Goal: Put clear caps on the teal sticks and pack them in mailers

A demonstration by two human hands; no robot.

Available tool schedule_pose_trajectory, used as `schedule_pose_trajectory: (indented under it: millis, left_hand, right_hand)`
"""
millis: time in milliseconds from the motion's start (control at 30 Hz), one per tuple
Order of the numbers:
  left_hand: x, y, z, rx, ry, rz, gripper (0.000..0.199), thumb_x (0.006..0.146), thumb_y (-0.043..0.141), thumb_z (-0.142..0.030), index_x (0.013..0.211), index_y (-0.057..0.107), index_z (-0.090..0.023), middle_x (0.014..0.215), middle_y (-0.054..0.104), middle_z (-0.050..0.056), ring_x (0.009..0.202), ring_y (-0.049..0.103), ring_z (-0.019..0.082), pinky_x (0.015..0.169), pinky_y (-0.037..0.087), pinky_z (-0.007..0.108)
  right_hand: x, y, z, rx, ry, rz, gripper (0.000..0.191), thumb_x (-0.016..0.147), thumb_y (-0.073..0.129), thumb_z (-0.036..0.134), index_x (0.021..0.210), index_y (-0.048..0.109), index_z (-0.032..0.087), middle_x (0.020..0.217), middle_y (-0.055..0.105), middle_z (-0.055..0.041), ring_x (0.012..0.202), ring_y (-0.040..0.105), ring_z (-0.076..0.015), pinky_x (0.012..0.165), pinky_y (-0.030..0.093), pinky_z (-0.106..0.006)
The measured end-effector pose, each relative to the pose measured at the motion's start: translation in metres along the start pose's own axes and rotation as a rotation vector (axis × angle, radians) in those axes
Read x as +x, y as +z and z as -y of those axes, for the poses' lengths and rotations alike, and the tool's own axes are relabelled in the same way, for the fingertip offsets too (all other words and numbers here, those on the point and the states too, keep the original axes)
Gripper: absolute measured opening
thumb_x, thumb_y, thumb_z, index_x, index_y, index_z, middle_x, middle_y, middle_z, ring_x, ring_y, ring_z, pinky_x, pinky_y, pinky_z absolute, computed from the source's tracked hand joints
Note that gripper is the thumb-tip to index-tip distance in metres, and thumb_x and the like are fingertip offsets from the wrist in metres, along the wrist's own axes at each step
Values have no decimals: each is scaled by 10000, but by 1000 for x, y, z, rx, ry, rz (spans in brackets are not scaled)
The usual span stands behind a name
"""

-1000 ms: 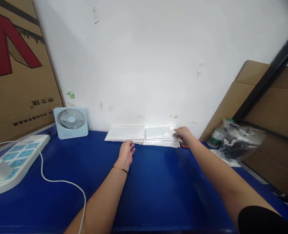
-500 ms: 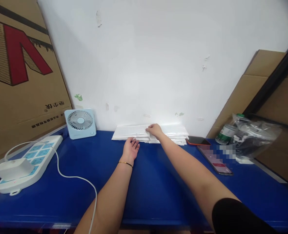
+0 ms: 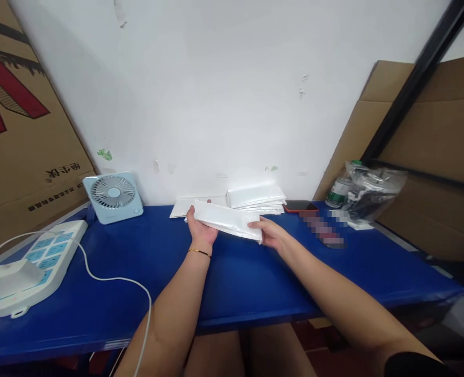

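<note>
A flat white packet (image 3: 228, 219) is held above the blue table, slanting slightly down to the right. My left hand (image 3: 201, 228) supports its left end from below, the thumb at its upper left corner. At the right end my right hand (image 3: 269, 232) grips the packet, thumb on top and fingers underneath, mostly hidden. Behind it, against the wall, lies a stack of white packets (image 3: 255, 196), and flatter white ones (image 3: 180, 207) lie to its left.
On the left of the blue table (image 3: 247, 288) are a light blue fan (image 3: 114, 196) and a power strip (image 3: 55, 262) with a white cable. Two phones, a bottle (image 3: 338, 193) and a plastic bag (image 3: 377, 193) sit at the right. Cardboard (image 3: 444, 136) stands behind them.
Both hands have moved off the stack towards me with a white packet between them. My left hand, empty before, now supports it. The camera view has shifted right and down.
</note>
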State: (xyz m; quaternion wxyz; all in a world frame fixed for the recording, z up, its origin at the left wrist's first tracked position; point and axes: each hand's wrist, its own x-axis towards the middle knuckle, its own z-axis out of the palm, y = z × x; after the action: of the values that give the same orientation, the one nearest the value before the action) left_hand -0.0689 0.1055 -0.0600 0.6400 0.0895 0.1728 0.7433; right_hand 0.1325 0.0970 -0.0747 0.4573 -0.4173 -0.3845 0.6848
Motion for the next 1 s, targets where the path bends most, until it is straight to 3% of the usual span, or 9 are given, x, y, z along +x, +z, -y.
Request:
schedule_pose_trajectory:
  millis: [133,267,367,433,500,567,633,733,1000]
  left_hand:
    - [-12,12,9,118,62,-70,294,735,607,-390,938,559,-182,859,636,36,880,634,188,797,514,321]
    - [-28,24,17,257,219,-88,284,704,659,-341,916,570,-174,767,612,-1,784,637,151,730,516,281]
    - [-39,32,22,332,341,-93,314,682,681,-355,909,581,-162,721,608,-8,698,627,139,641,505,254]
    - [-45,38,23,374,405,-106,301,674,686,-356,870,584,-151,706,612,-5,672,625,138,615,498,247]
    - [-47,45,22,401,452,-114,279,670,683,-347,840,582,-150,702,618,-5,669,629,140,616,498,248]
    - [-49,53,19,434,480,-113,271,667,680,-353,816,578,-151,694,619,-7,670,632,140,620,495,245]
    - [-50,61,15,478,493,-96,279,663,679,-370,799,572,-151,689,618,-6,670,632,140,621,491,242]
    - [-52,72,9,516,515,-38,300,654,686,-383,806,564,-156,709,619,-3,687,631,139,636,488,242]
    - [-64,95,4,533,551,81,309,641,701,-389,790,562,-157,721,603,2,694,617,139,642,480,246]
  right_hand:
    - [-10,-22,-15,-331,-196,-168,464,520,806,185,922,574,182,716,641,8,513,571,-117,401,452,-207]
    - [-17,-36,-18,-498,-260,-173,329,597,770,323,839,624,154,671,622,-1,435,491,-86,332,349,-184]
    - [-24,-45,-9,-627,-317,-174,344,673,704,433,872,661,156,758,648,-27,565,564,-115,454,444,-212]
    - [-28,-53,-1,-718,-356,-78,424,679,699,452,1007,662,186,986,659,-57,854,616,-177,717,510,-284]
    - [-33,-60,5,-843,-365,82,625,599,770,424,1171,600,237,1257,556,-70,1173,490,-243,990,386,-382]
    - [-36,-65,9,-975,-331,223,892,495,834,395,1308,484,281,1413,409,-71,1338,284,-291,1099,213,-446]
    - [-37,-67,10,-1047,-294,300,1081,464,848,405,1407,329,299,1456,345,-82,1378,181,-310,1115,139,-479]
    - [-37,-67,8,-1063,-299,318,1197,475,839,437,1458,170,294,1445,357,-104,1369,214,-316,1112,138,-493]
    - [-26,-45,-13,-1172,-565,232,1043,497,808,492,1392,345,225,1375,431,-120,1244,408,-308,1039,289,-446]
